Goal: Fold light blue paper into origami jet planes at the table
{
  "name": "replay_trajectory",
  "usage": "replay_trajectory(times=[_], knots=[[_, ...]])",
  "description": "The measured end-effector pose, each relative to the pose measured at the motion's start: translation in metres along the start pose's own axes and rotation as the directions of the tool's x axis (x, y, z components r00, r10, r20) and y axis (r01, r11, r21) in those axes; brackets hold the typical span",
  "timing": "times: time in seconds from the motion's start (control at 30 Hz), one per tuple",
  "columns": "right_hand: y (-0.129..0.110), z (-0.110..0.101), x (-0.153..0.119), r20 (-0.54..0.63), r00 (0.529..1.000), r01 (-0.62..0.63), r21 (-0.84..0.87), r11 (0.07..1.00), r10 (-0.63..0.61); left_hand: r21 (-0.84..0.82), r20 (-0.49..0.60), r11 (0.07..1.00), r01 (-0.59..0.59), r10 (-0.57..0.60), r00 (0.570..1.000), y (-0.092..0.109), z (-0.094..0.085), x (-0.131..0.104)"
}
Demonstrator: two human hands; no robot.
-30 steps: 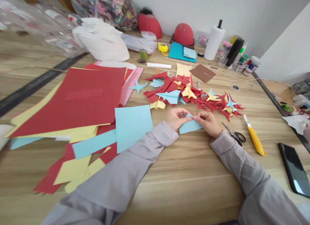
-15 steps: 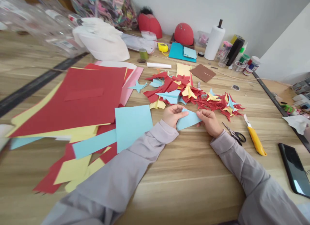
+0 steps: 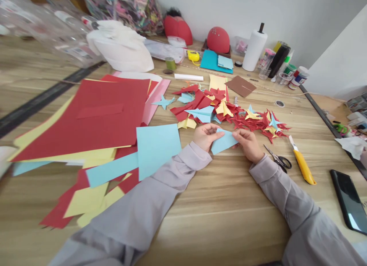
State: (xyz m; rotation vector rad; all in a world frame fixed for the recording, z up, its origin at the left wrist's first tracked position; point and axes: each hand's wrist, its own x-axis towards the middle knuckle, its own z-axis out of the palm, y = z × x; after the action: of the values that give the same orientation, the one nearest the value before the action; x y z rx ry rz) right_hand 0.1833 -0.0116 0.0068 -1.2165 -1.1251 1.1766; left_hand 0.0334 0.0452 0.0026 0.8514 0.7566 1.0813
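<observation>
Between my two hands is a small piece of light blue paper (image 3: 224,142), held just above the table. My left hand (image 3: 205,137) pinches its left side with the thumb on top. On the right, my right hand (image 3: 247,143) grips the other end between thumb and fingers, which hide that edge. Just beyond them lies a heap of folded red paper shapes (image 3: 197,101), mixed with blue and yellow ones. A blue paper plane (image 3: 202,114) rests on its near side. To the left, a blue square sheet (image 3: 158,147) lies flat, partly behind my left sleeve.
Scissors (image 3: 278,159) and a yellow utility knife (image 3: 303,164) lie right of my right hand, with a black phone (image 3: 348,199) further out. Large red sheets (image 3: 114,101) and paper offcuts cover the left side. Bottles, tape and a tape measure (image 3: 193,56) line the back.
The blue paper has shifted very slightly to the right and its visible shape is a little narrower. Both hands keep their hold, and everything else stays in place.
</observation>
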Motion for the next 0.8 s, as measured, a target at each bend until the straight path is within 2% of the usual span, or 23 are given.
replay_trajectory(times=[0.1,0.27,0.4,0.47,0.63,0.8], knots=[[-0.0026,0.0001,-0.0026,0.049,0.999,0.024,-0.174,0.984,-0.015,0.047,0.044,0.999,-0.018,0.015,0.999,-0.0026,-0.0020,0.0008],[-0.0030,0.0005,-0.0028,0.039,0.999,0.030,-0.214,0.976,-0.022,0.087,0.116,0.995,-0.047,0.037,0.993,-0.0043,-0.0050,0.0008],[-0.0020,0.0002,-0.0020,0.024,0.996,0.094,-0.265,0.960,-0.091,0.135,0.169,0.990,-0.026,0.003,0.986,-0.0035,-0.0051,-0.0008],[-0.0018,-0.0004,-0.0017,0.018,0.996,0.093,-0.260,0.961,-0.092,0.129,0.169,0.991,-0.032,0.010,0.986,-0.0031,-0.0045,-0.0010],[-0.0032,-0.0007,-0.0015,-0.011,0.997,0.068,-0.207,0.976,-0.072,0.053,0.092,0.999,-0.002,-0.003,0.996,-0.0035,-0.0027,-0.0006],[-0.0038,0.0000,-0.0018,-0.021,0.997,0.062,-0.206,0.977,-0.068,0.058,0.118,0.998,-0.035,0.028,0.993,-0.0039,-0.0028,-0.0012]])
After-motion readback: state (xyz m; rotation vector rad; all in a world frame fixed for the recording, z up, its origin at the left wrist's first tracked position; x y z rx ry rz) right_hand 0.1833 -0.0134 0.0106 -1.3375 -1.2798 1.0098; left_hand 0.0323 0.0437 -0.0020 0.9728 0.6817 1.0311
